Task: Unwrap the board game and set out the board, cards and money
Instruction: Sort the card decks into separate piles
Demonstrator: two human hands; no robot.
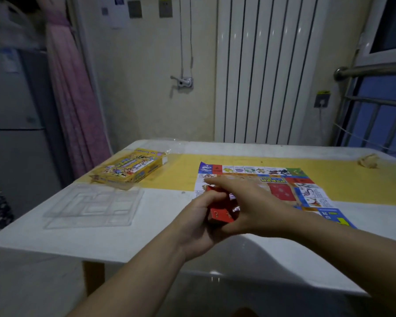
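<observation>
Gripping the red card pack point(220, 215) with my left hand point(198, 223) and right hand point(247, 202); board point(284, 188) lies spread, so next I'd place these cards on it.

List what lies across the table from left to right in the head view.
Clear plastic tray → yellow game box → red card deck → game board → crumpled paper.

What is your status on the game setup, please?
Left hand and right hand grip red card deck. Board flat on table. Box, clear tray lie left of it.
</observation>
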